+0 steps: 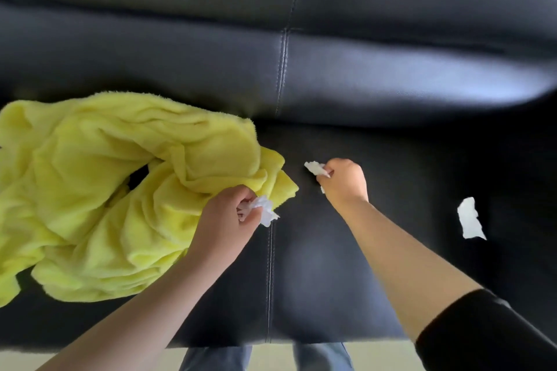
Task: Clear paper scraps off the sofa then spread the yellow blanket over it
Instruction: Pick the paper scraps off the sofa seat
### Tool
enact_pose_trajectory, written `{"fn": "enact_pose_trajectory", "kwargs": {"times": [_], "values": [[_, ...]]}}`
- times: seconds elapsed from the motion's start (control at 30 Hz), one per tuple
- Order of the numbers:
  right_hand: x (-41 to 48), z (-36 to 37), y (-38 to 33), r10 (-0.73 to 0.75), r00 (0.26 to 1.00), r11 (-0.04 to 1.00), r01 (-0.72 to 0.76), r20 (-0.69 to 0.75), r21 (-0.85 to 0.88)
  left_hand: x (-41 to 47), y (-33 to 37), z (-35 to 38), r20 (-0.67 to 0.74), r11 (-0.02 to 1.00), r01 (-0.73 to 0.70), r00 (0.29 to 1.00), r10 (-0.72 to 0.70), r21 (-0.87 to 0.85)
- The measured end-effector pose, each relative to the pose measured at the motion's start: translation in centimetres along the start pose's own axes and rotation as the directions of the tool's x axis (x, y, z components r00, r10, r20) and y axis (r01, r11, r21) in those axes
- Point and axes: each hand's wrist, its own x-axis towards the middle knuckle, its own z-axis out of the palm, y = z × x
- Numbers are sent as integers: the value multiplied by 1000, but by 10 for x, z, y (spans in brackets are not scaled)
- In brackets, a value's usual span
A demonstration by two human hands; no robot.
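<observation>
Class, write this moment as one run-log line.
left hand grips crumpled scrap; right hand pinches torn scrap; loose scrap on sofa; blanket bunched

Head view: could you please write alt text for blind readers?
Hands clear paper scraps off a black sofa: left hand grips a crumpled scrap, right hand pinches a torn scrap. A third scrap lies right, a bunched yellow blanket left.

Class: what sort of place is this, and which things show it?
Probably a home living room: a black stitched leather sofa, a crumpled yellow blanket on its seat, and a torn paper scrap lying loose there.
</observation>
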Motion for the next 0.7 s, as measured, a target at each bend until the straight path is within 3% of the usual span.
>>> {"fn": "enact_pose_trajectory", "kwargs": {"times": [0.17, 0.37, 0.47, 0.7], "values": [[-58, -19, 83, 70, 983, 982, -39, -169, 184, -9, 43, 26, 82, 999, -50, 995, 52, -18], [-91, -47, 212, 264, 928, 956, -216, -265, 197, -22, 100, 89, 139, 992, -123, 983, 118, 29], [-90, -63, 260, 263, 917, 957, -209, -300, 200, -30, 133, 130, 136, 992, -120, 984, 114, 35], [-48, -73, 310, 295, 935, 894, -196, -199, 403, -58, 194, 220, 165, 997, -77, 984, 73, 20]]}}
